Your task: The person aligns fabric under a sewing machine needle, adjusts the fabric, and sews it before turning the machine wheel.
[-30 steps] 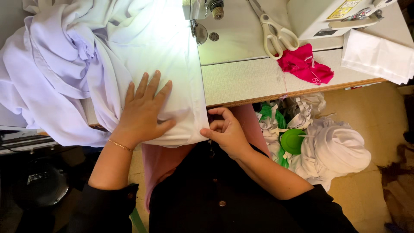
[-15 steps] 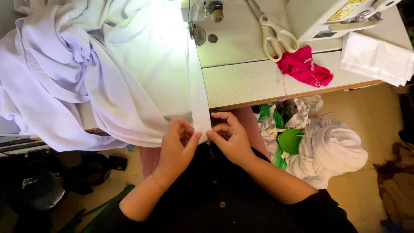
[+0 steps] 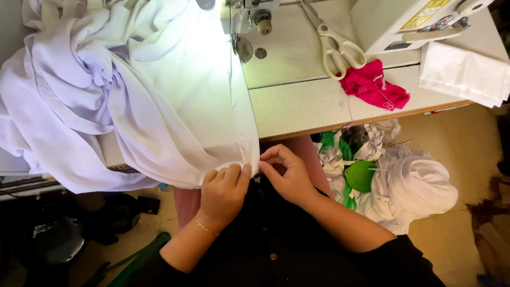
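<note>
The left hand [image 3: 223, 191] was curled shut, its fingertips pinching the lower hem of the large white woven fabric [image 3: 159, 106]. Just at its 3 o'clock, the right hand [image 3: 287, 175] pinched the same hem corner between thumb and forefinger, the other fingers loosely bent. The two hands nearly touched at the edge of the cloth, over the person's lap.

From there the fabric ran up toward 12 o'clock across the pale grey bench [image 3: 319, 101] and bunched in heavy folds toward 10 o'clock. At 12 o'clock stood the cream sewing machine head [image 3: 249, 21]. Toward 1 o'clock lay cream-handled steel scissors [image 3: 334, 42], and beside them a crumpled pink cloth scrap [image 3: 374, 85]. At 2 o'clock a folded white cloth [image 3: 462, 72] rested on the bench. On the floor at 3 o'clock sat a pile of white and green scraps [image 3: 393, 175].
</note>
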